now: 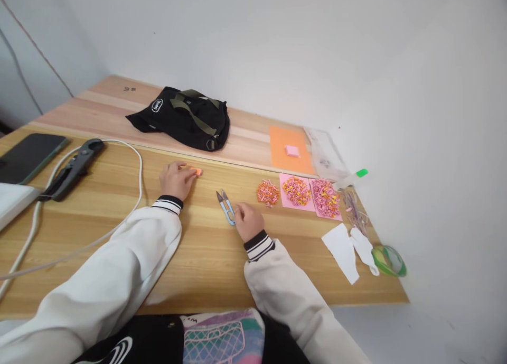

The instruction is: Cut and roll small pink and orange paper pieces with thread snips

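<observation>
My left hand [174, 180] is closed at the fingertips on a small orange and pink piece [197, 171], just above the wooden table. Its exact kind is too small to make out. To the right, my right hand [249, 221] has curled fingers at the handle end of blue thread snips [226, 207]. The snips' dark blades point away from me and stand apart. Right of that hand is a loose pile of tiny orange and pink pieces [268, 193]. Beside it, two more piles of pink, orange and yellow bits [297, 190] [325, 197] rest on pink sheets.
An orange sheet [279, 147] bears a pink block [292, 151]. A black bag [190, 118] lies at the back. On the left are a phone [31, 155], a dark tool [75, 168] and a white cable [140, 179]. White paper [341, 253] and green tape [390, 261] lie right.
</observation>
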`<state>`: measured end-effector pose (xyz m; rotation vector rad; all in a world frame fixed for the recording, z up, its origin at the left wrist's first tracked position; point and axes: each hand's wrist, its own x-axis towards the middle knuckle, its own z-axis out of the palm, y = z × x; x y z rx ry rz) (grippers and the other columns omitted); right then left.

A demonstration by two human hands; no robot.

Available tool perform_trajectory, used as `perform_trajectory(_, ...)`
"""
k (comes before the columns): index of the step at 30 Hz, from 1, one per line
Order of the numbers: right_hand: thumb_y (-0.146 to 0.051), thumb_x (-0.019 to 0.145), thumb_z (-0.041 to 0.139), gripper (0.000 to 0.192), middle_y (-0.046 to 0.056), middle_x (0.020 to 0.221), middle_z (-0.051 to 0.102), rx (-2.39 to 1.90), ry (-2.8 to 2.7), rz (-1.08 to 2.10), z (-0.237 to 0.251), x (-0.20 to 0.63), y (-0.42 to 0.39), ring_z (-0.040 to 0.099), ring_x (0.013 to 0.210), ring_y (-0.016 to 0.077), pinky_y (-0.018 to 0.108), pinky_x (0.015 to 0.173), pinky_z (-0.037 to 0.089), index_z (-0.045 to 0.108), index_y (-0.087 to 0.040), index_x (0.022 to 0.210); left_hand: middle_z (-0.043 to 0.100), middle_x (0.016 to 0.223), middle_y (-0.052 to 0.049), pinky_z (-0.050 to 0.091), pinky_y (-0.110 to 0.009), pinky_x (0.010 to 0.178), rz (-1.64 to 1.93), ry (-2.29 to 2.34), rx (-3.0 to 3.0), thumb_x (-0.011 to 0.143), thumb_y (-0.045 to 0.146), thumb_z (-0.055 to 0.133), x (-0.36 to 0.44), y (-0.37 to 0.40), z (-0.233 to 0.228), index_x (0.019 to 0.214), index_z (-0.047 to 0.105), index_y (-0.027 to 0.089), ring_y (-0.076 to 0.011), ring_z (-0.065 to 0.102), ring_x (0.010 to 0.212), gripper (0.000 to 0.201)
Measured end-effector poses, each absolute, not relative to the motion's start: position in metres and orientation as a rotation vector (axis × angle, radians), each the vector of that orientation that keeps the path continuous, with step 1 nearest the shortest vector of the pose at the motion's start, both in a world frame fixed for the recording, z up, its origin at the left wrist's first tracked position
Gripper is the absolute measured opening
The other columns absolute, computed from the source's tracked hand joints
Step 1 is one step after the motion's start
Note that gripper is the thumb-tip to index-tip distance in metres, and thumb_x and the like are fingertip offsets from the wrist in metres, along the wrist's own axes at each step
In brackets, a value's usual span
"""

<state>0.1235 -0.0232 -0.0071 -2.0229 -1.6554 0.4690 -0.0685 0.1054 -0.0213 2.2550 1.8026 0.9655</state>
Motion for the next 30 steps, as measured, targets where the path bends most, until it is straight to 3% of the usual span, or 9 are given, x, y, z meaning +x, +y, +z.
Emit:
perform_trajectory(7,-0.021,0.081,0.043,0.025,0.005,0.092,0.068,-2.003,-1.676,0.454,-0.010,0.123,-0.023,0.061,0.087,0.0178,0.026,0.073,0.043,0.064,-0.019,0.094,0.062,0.098,-0.009,0.032,-0.038,0.072,0.962,1.815,2.417,0.080,0.038,0.048,-0.065,0.107,-0.019,0.070,0.067,0.022,-0.0266,0.050,0.093,0.026)
perform_trajectory(14,-0.021,0.080,0.044,0.022,0.003,0.090,0.069,-1.992,-1.690,0.442,-0.013,0.126,-0.023,0.062,0.084,0.0164,0.024,0.070,0.042,0.064,-0.020,0.090,0.068,0.075,-0.006,0.030,-0.035,0.067,0.955,1.723,2.725,0.082,0.031,0.046,-0.065,0.118,-0.022,0.061,0.062,0.020,-0.0225,0.055,0.078,0.028)
perform_trajectory(30,-0.021,0.080,0.046,0.020,0.003,0.086,0.069,-1.961,-1.682,0.432,-0.017,0.126,-0.022,0.061,0.080,0.0154,0.024,0.067,0.040,0.065,-0.021,0.087,0.068,0.069,-0.006,0.029,-0.034,0.066,1.030,1.654,2.754,0.081,0.026,0.044,-0.067,0.117,-0.023,0.063,0.061,0.020,-0.0215,0.056,0.071,0.026)
